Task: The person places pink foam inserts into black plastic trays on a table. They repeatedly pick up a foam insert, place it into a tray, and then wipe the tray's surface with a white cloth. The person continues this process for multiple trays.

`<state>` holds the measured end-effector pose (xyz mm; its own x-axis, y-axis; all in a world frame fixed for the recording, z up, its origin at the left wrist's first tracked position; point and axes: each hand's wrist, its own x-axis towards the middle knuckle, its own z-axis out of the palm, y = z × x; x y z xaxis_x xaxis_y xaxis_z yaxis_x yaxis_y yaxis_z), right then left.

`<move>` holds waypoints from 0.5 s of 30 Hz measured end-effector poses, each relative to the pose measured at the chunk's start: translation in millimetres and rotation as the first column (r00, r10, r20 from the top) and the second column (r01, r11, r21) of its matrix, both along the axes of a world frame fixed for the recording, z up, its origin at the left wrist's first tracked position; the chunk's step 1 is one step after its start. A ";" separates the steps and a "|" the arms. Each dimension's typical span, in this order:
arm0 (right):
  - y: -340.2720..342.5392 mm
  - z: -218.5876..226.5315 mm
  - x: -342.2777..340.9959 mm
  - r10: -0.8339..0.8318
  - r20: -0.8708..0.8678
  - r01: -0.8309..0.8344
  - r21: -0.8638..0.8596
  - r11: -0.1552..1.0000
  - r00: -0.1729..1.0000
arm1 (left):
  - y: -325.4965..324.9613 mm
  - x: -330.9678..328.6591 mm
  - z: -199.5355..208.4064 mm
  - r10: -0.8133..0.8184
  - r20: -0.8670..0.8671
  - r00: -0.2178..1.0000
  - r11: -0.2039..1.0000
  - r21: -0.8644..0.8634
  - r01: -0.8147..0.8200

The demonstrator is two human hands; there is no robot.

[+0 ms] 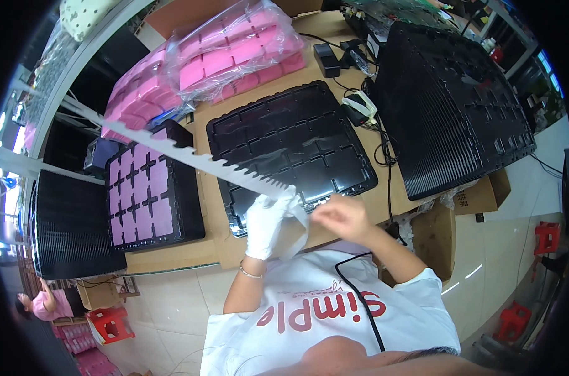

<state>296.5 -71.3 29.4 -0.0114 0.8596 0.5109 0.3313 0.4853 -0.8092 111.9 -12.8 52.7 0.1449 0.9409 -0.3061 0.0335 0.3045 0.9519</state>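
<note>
In front of my chest, my left hand [267,227], in a white glove, is closed on a long pale strip [190,158] with a notched, saw-like edge. The strip runs up and away to the far left; a loose end curls down between my hands. My bare right hand [344,217] is just right of the glove, fingers curled in and pinched; whatever is between the fingertips is too small to make out. Beyond both hands a glossy black plastic tray [278,135] with moulded compartments lies on the cardboard-covered table. The strip crosses above its near left corner.
At left, a black tray holds pink-purple foam pieces [141,194], beside a stack of black trays [71,219]. A taller tray stack [447,113] stands at right. Bagged pink foam [234,53], a black adapter [326,60] and cables [388,150] lie behind. Red stools [112,324] and another person [49,302] are beyond.
</note>
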 end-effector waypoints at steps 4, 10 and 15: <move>21.3 3.9 77.5 -0.102 0.128 0.157 -0.555 0.817 0.987 | 0.7 -14.3 -6.6 0.016 0.022 1.000 1.000 -0.002 -0.016; 33.4 -22.8 100.9 -0.154 0.470 0.346 -0.356 0.868 0.869 | 5.9 -16.6 -21.7 0.041 0.048 0.998 0.999 0.019 -0.042; 40.7 -25.8 107.7 -0.089 0.542 0.310 -0.332 0.891 0.836 | 11.5 -17.3 -28.2 0.029 0.044 0.999 0.999 0.025 -0.030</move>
<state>404.1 -30.5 3.7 0.0257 0.9944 0.1027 0.7943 0.0421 -0.6061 94.7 -1.4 24.5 0.1296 0.9524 -0.2758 -0.0171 0.2803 0.9598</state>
